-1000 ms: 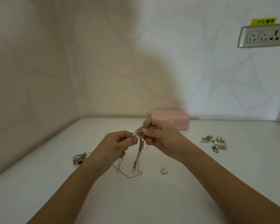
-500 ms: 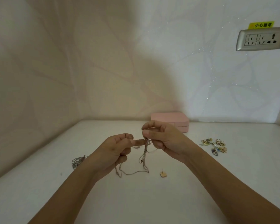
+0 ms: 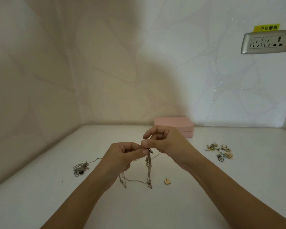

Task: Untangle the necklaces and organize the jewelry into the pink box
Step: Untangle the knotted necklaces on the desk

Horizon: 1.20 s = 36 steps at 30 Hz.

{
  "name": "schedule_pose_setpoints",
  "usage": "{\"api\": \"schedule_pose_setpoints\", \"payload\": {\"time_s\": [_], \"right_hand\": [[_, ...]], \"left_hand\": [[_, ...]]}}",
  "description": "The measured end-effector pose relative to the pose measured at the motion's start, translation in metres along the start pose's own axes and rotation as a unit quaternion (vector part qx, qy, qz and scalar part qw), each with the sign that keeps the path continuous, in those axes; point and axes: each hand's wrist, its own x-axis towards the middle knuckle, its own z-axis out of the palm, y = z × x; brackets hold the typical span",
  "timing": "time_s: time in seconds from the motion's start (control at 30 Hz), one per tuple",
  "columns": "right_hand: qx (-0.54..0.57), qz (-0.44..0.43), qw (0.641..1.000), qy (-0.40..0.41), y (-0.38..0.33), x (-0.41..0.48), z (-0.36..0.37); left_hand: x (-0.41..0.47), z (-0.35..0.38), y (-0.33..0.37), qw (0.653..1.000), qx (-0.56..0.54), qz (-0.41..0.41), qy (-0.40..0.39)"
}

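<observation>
A tangled bunch of thin chain necklaces (image 3: 148, 169) hangs above the white table between both hands, its loops trailing down to the surface. My left hand (image 3: 122, 156) pinches the chains at the top from the left. My right hand (image 3: 165, 142) pinches the same knot from the right, thumb and forefinger together. The closed pink box (image 3: 173, 123) sits behind my right hand against the back wall. A second heap of silver chain with a dark pendant (image 3: 80, 168) lies on the table to the left.
A pile of gold and blue earrings and rings (image 3: 220, 152) lies at the right. One small heart-shaped stud earring (image 3: 167, 181) rests near the hanging chains. Walls close in at the back and left; a wall socket (image 3: 267, 42) is at the upper right.
The hands have lifted the tangle slightly and the hanging strands have spread into two drops joined by a low loop. The camera view has tilted a little.
</observation>
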Motion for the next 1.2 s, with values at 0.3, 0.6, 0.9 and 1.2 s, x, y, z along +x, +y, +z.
{"api": "schedule_pose_setpoints", "payload": {"time_s": [0.3, 0.6, 0.9, 1.2], "right_hand": [[0.219, 0.062, 0.973, -0.047, -0.001, 0.001, -0.003], [0.357, 0.055, 0.919, -0.159, 0.012, 0.005, -0.003], [0.081, 0.024, 0.995, -0.046, -0.002, 0.000, 0.000], [-0.331, -0.123, 0.928, 0.122, 0.001, 0.002, -0.013]], "left_hand": [[-0.002, 0.001, 0.007, 0.991, -0.099, -0.018, -0.093], [0.001, -0.003, 0.003, 0.981, -0.179, -0.005, -0.079], [-0.001, 0.003, 0.005, 0.989, -0.135, -0.007, -0.060], [0.000, -0.002, 0.009, 0.985, -0.149, -0.081, -0.034]]}}
